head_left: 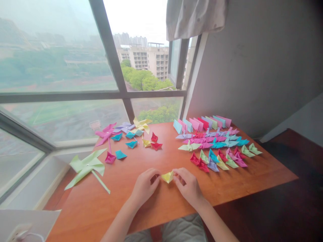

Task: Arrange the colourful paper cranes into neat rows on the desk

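Observation:
A small yellow paper boat [167, 177] is between my two hands, just above or on the near middle of the wooden table [121, 188]. My left hand [146, 185] pinches its left tip with thumb and forefinger. At the opposite tip, my right hand [188, 185] grips the paper in the same way. The fingers cover both ends of the boat; its middle shows. Beyond my right hand stand several folded paper boats [203, 165] in red, green, blue and purple. Past my left hand, blue boats [121, 154] and a magenta boat [110, 158] lie spread out.
A green paper pinwheel [88, 164] lies at the table's left, with magenta [106, 132], purple and yellow [142, 125] pinwheels farther back. Rows of paper cranes [207, 137] and folded cards [198, 124] fill the right back. Windows [148, 93] border the far side, a wall [252, 67] the right.

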The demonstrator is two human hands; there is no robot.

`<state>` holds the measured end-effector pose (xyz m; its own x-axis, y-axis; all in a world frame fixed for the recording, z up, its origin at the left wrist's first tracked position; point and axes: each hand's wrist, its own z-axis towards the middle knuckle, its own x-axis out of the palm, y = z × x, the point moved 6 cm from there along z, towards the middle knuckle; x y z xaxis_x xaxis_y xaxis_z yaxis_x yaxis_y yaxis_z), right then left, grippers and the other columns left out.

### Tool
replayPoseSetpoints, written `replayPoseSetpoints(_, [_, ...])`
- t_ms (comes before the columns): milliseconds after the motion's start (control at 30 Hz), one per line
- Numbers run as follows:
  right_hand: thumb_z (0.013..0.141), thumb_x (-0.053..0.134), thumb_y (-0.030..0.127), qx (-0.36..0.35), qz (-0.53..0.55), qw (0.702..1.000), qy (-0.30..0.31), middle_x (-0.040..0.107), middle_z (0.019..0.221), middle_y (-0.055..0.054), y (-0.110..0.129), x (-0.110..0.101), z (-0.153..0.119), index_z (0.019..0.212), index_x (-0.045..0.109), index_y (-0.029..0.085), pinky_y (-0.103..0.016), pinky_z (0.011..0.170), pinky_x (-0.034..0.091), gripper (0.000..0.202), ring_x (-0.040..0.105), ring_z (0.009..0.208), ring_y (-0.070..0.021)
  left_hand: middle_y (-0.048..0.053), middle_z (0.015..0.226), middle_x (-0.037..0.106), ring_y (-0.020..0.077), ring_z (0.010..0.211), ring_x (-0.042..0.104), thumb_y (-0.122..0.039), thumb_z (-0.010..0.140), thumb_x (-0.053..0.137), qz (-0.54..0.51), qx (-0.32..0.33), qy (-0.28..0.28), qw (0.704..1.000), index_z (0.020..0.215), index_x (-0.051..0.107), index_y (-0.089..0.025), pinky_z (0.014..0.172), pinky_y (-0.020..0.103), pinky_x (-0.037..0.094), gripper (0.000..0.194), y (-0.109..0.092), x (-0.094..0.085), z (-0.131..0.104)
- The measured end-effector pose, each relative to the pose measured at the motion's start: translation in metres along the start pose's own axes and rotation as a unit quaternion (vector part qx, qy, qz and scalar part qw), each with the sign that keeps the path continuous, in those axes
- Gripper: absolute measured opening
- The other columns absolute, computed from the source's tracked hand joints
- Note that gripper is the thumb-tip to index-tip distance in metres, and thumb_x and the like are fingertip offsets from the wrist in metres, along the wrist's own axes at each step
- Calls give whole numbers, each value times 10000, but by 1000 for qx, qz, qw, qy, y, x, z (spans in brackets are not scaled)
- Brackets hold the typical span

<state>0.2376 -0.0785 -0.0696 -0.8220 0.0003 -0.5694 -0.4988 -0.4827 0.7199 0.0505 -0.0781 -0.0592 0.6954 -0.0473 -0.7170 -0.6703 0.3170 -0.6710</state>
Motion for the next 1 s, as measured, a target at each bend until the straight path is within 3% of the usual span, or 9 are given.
replayPoseSetpoints(300, [954,466,258,4,-3,1000,5,674,871,-50,-1,1,-1,1165,639,221,-263,650,518,275,618,685,-153,18,819,696,172,746,636,-163,850,537,4,-2,7,1000,874,647,-208,713,264,482,122,-2,-1,1])
replayPoseSetpoints(533, [951,494,278,18,14,1000,-17,670,844,-48,-1,-3,2,918,683,201,-252,651,514,206,627,710,-153,15,767,662,163,693,588,-199,866,537,11,-11,18,1000,827,633,-199,663,259,458,104,0,1,0])
replayPoseSetpoints(700, [931,536,317,44,54,997,-20,678,797,-44,-3,-10,2,832,679,197,-236,585,497,212,622,679,-148,17,723,647,154,649,575,-266,887,517,-42,-35,-4,998,801,627,-188,626,252,463,160,4,-4,0])
replayPoseSetpoints(833, [921,556,330,61,46,993,-86,688,807,-48,-14,-48,-6,839,686,201,-261,630,522,201,633,707,-163,26,724,666,154,628,580,-308,892,517,-77,-51,-24,995,880,652,-178,611,255,478,188,7,-7,-1])
replayPoseSetpoints(933, [880,618,380,87,12,980,-179,701,854,-63,-36,-106,-19,860,702,201,-302,698,541,199,650,774,-194,45,798,705,168,677,616,-294,880,534,-74,-43,-20,996,956,669,-186,657,271,506,189,5,-6,-2])
replayPoseSetpoints(1000, [830,669,441,124,-13,953,-275,707,880,-76,-58,-157,-32,877,709,188,-323,724,545,261,661,792,-209,48,824,717,172,695,632,-286,880,534,-57,-36,-11,998,966,676,-198,671,273,513,188,3,-5,-2])
